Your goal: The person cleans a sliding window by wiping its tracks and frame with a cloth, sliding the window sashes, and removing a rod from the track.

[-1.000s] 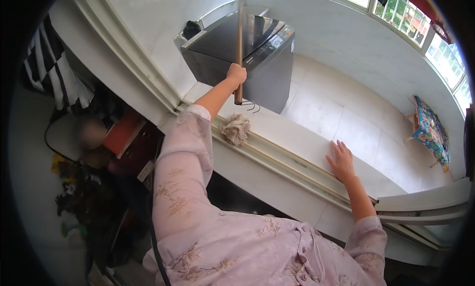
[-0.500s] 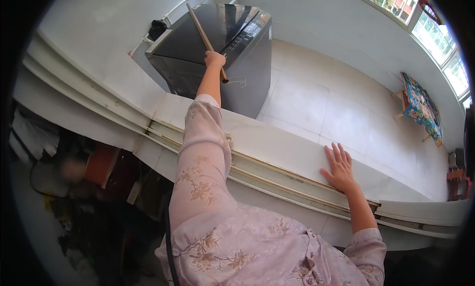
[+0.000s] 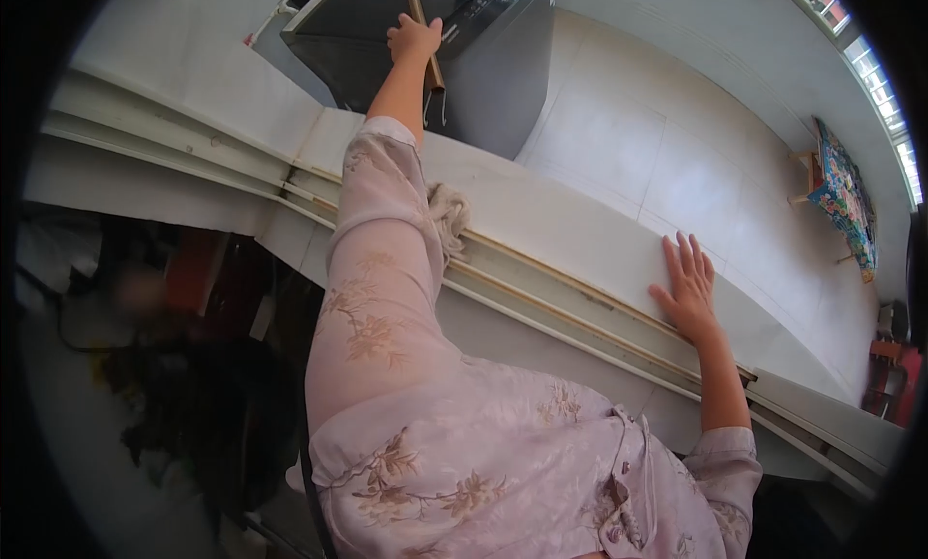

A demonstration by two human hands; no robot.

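Observation:
My left hand (image 3: 415, 41) is stretched out over the dark grey washing machine (image 3: 358, 46), its fingers spread and loose. A brown wooden pole (image 3: 435, 73) runs past the palm, leaning against the machine, with a thin metal hook (image 3: 443, 106) at its lower end. Whether the palm still touches the pole cannot be made out. My right hand (image 3: 690, 293) rests flat on the white ledge (image 3: 570, 206) with its fingers apart and nothing held. Beside my left sleeve, a crumpled beige cloth (image 3: 449, 216) lies on the sliding door track (image 3: 561, 293).
Pale floor tiles (image 3: 619, 153) stretch beyond the ledge. A small stand under a flowered cloth (image 3: 843, 196) is by the right wall, near a red object (image 3: 894, 380). Dark, blurred items are at the lower left. Windows line the upper right.
The fingers of my left hand have opened from their grip around the pole. The view has tilted downward, so the washing machine sits higher in it. My right hand stays flat on the ledge.

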